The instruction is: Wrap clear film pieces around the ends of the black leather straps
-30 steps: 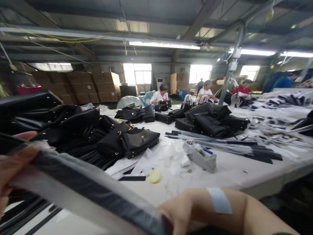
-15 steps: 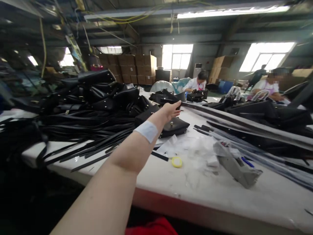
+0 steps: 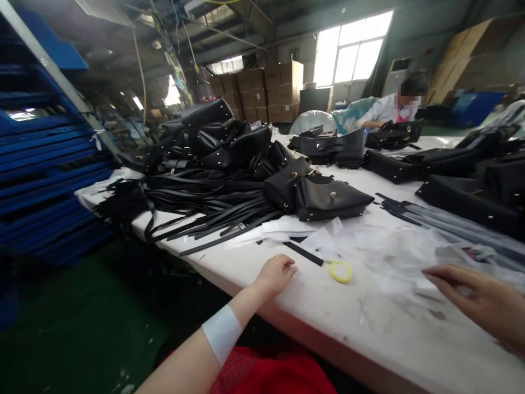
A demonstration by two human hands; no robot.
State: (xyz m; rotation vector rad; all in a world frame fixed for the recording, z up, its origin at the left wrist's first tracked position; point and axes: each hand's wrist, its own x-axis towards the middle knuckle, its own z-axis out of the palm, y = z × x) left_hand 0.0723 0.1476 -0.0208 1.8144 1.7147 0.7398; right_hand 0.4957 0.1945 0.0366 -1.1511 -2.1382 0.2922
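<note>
My left hand (image 3: 275,275) is just above the near edge of the white table (image 3: 311,306), its fingers half curled and slightly apart, with nothing visible in them. A light blue patch (image 3: 222,332) wraps that forearm. Just beyond it are a short black strip (image 3: 304,253) and a yellow ring-shaped thing (image 3: 340,272). At the right, my right hand (image 3: 478,293) reaches in with fingers stretched out, over or beside crumpled clear plastic and white paper (image 3: 389,254). A black handbag (image 3: 332,200) with a metal clasp stands behind the paper, beside another black bag (image 3: 283,186).
Many black bags (image 3: 213,139) are heaped at the back left, with long black straps (image 3: 205,194) spread before them. More bags (image 3: 471,197) lie at the right. Blue stacked racks (image 3: 45,175) stand left of the table. A person (image 3: 389,112) works across the table near cartons (image 3: 283,90).
My left hand has drawn back from the bags to the near table edge. My right hand has come into view. The view has turned left and down. The long dark strip is gone from view.
</note>
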